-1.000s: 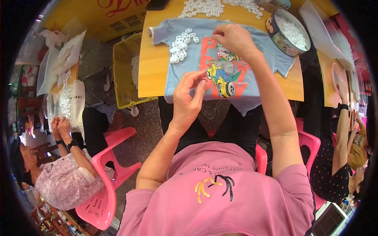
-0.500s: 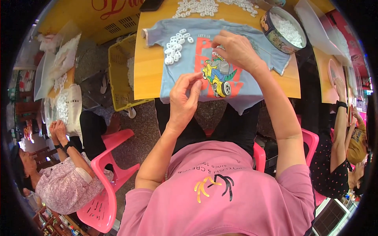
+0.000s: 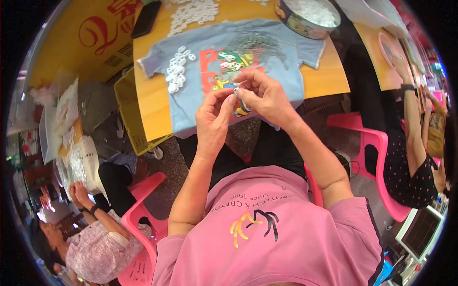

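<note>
My left hand point(image 3: 212, 124) pinches a small white plastic piece point(image 3: 235, 90) between thumb and fingers, over the near part of a blue T-shirt point(image 3: 186, 107) spread on the table. My right hand point(image 3: 268, 99) meets it there, thumb and fingertips closed at the piece; anything small in that pinch is too hidden to make out. Left on the shirt lies a heap of white two-holed plastic pieces point(image 3: 176, 71). Beyond my hands are a few more white pieces point(image 3: 229, 59) and a spread of small grey metal-looking parts point(image 3: 257, 45).
A round tin point(image 3: 305, 29) full of white pieces stands at the table's far right, a dark phone point(image 3: 146, 20) at its far left. More white pieces point(image 3: 193, 13) lie at the back. A yellow crate point(image 3: 125, 107) is at left; people sit on both sides on pink chairs point(image 3: 381, 157).
My right hand has come down from the metal parts to my left fingertips. My left hand still holds its small piece. The whole view has shifted and turned slightly.
</note>
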### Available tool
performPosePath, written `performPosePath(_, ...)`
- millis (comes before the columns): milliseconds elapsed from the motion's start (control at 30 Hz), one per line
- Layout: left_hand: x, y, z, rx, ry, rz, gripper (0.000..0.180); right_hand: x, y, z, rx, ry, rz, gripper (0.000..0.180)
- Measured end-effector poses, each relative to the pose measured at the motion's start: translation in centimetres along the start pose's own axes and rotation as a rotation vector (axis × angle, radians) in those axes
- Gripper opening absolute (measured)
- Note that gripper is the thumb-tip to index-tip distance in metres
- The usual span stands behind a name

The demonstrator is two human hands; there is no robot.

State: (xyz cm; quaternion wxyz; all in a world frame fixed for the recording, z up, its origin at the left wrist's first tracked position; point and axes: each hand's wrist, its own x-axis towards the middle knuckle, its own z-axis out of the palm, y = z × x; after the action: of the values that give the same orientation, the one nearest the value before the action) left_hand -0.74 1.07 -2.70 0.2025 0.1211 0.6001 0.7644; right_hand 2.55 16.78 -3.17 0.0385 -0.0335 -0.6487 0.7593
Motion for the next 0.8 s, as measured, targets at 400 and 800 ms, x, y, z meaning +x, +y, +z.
performPosePath(400,-0.3,-1.3,3.4,0.002,-0.055,0.057,0.011,-4.2,0.8,-0.1,0.450,0.393,0.050,0.013)
performPosePath(800,0.1,-1.6,3.7,-0.091,-0.060,-0.012,0.010,-4.6,0.0,-0.7,0.402,0.317,0.164,0.017)
